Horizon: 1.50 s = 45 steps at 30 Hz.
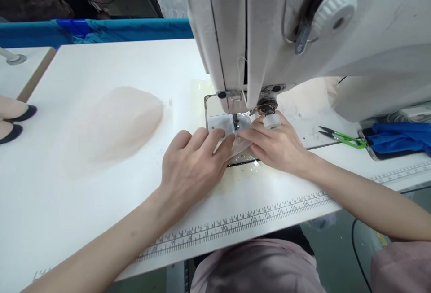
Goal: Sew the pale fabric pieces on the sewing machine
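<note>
A sheer, whitish translucent piece of material (241,148) lies at the needle and presser foot (236,122) of a white sewing machine (222,24). My left hand (197,158) is closed, thumb and forefinger pinching the piece's left side just in front of the foot. On the other side my right hand (274,142) is also closed, its fingertips pressed together on the piece's right edge, close to the foot. A white round knob on the machine partly covers the right fingers. The part of the material under the fingers is hidden.
Left on the white table lies a sheer beige fabric piece (128,122). Green-handled thread snips (346,138) lie right, near blue cloth (400,138) on a dark tray. A printed ruler (235,225) runs along the front edge. Two beige, black-ended shapes (15,122) show far left.
</note>
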### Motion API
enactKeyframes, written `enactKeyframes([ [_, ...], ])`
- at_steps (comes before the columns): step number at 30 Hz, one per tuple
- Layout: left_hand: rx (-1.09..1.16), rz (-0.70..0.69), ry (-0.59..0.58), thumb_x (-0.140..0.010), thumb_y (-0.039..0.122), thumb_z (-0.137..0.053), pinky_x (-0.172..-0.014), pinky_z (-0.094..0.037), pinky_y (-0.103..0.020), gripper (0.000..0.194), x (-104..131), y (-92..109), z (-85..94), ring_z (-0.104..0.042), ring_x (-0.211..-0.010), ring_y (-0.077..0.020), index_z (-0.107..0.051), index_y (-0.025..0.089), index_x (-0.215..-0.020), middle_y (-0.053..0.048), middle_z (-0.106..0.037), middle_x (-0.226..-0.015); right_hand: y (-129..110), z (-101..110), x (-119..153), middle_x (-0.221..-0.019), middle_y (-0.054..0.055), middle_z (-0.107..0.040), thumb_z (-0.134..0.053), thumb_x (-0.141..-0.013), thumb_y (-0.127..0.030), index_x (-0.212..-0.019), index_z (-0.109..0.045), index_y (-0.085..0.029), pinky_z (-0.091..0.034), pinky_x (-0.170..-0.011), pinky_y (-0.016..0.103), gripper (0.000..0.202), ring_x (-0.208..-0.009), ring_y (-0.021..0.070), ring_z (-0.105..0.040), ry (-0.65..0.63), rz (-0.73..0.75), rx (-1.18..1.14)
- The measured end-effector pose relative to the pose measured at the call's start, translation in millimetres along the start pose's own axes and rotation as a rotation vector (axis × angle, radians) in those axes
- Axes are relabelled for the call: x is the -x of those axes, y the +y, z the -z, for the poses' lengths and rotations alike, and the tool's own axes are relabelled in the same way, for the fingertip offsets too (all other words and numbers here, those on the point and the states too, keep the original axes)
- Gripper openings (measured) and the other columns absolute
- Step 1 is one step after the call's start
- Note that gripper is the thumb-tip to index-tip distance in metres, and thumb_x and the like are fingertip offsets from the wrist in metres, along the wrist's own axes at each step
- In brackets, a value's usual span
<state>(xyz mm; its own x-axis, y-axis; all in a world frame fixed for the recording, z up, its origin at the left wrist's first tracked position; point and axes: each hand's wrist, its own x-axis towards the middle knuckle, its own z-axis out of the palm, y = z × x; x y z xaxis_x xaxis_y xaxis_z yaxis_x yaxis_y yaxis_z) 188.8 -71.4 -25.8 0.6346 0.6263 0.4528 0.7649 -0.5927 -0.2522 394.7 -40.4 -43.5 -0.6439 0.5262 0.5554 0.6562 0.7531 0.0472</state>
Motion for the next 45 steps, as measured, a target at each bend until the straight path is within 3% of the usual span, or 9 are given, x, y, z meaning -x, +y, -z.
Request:
enactKeyframes([
  [3,0.099,0.091,-0.16,-0.088,0.01,-0.046,-0.039,-0.028,-0.029,0.024,0.5,1.6,8.9,-0.05,-0.046,-0.0122,-0.067,0.017,-0.097,-0.003,-0.071,-0.093,-0.3,-1.0,0.5,-0.081,0.0,-0.071,-0.049,-0.09,-0.012,-0.081,-0.069,-0.021,-0.041,-0.081,0.033,0.023,-0.082,0.0161,-0.06,0.005,0.002,-0.043],
  [8,0.424,0.262,-0.381,-0.092,0.014,-0.036,-0.046,-0.038,-0.026,0.03,-12.6,-9.2,16.0,-0.059,-0.059,-0.0143,-0.063,0.018,-0.104,-0.003,-0.068,-0.089,2.7,-2.6,3.0,-0.081,-0.003,-0.073,-0.051,-0.091,-0.014,-0.082,-0.07,-0.021,-0.045,-0.08,0.032,0.022,-0.073,0.0132,-0.063,0.03,-0.048,-0.185],
  [15,0.665,0.206,-0.353,-0.088,0.025,-0.047,-0.051,-0.043,-0.024,0.027,-29.8,-26.8,-3.5,-0.054,-0.057,-0.0117,-0.068,0.019,-0.103,-0.001,-0.058,-0.074,5.8,-5.1,2.5,-0.072,-0.003,-0.072,-0.054,-0.094,-0.024,-0.091,-0.073,-0.022,-0.044,-0.088,0.031,0.019,-0.065,0.0113,-0.062,0.139,-0.166,-0.203],
  [22,0.832,0.172,-0.334,-0.092,0.032,-0.048,-0.048,-0.038,-0.022,0.029,-33.9,-35.6,-13.8,-0.045,-0.052,-0.0082,-0.074,0.023,-0.081,0.001,-0.049,-0.062,4.0,-6.9,1.9,-0.068,-0.004,-0.072,-0.052,-0.096,-0.033,-0.085,-0.073,-0.024,-0.042,-0.091,0.034,0.025,-0.061,0.0119,-0.061,0.059,-0.24,-0.167],
  [27,0.708,0.034,-0.245,-0.095,0.032,-0.046,-0.054,-0.042,-0.025,0.03,-22.2,-30.8,-14.1,-0.049,-0.06,-0.0112,-0.074,0.022,-0.093,-0.002,-0.052,-0.07,0.7,-1.2,4.5,-0.075,-0.006,-0.073,-0.054,-0.095,-0.027,-0.083,-0.072,-0.024,-0.042,-0.086,0.032,0.022,-0.067,0.0111,-0.065,0.041,-0.14,-0.168],
  [32,0.225,-0.158,-0.029,-0.093,0.027,-0.051,-0.064,-0.043,-0.035,0.022,-3.3,-14.7,-11.2,-0.054,-0.069,-0.0182,-0.071,0.023,-0.102,-0.004,-0.064,-0.078,-4.7,5.4,8.1,-0.091,-0.006,-0.075,-0.053,-0.092,-0.013,-0.078,-0.069,-0.023,-0.043,-0.092,0.034,0.023,-0.09,0.0126,-0.067,0.027,0.023,-0.072],
  [34,0.092,-0.194,0.006,-0.091,0.023,-0.054,-0.068,-0.042,-0.037,0.023,0.7,-8.7,-6.2,-0.058,-0.077,-0.0198,-0.068,0.025,-0.11,-0.003,-0.071,-0.092,-6.1,7.2,8.7,-0.092,-0.005,-0.075,-0.053,-0.091,-0.011,-0.08,-0.069,-0.023,-0.044,-0.093,0.036,0.024,-0.091,0.0127,-0.067,0.005,0.036,-0.058],
  [38,0.028,-0.178,-0.05,-0.092,0.017,-0.051,-0.079,-0.042,-0.04,0.03,3.9,-1.9,2.8,-0.06,-0.108,-0.0227,-0.061,0.023,-0.12,-0.003,-0.066,-0.123,-6.9,8.7,8.7,-0.093,-0.003,-0.076,-0.053,-0.09,-0.009,-0.081,-0.069,-0.021,-0.046,-0.097,0.035,0.022,-0.09,0.012,-0.068,0.006,0.054,-0.059],
  [45,0.098,-0.157,-0.09,-0.094,0.016,-0.049,-0.086,-0.043,-0.043,0.031,5.6,-2.6,0.1,-0.056,-0.122,-0.0251,-0.058,0.023,-0.122,-0.006,-0.067,-0.122,-6.4,7.7,9.8,-0.099,-0.004,-0.075,-0.055,-0.089,-0.008,-0.083,-0.07,-0.022,-0.045,-0.101,0.037,0.022,-0.094,0.0127,-0.068,-0.007,0.049,-0.065],
])
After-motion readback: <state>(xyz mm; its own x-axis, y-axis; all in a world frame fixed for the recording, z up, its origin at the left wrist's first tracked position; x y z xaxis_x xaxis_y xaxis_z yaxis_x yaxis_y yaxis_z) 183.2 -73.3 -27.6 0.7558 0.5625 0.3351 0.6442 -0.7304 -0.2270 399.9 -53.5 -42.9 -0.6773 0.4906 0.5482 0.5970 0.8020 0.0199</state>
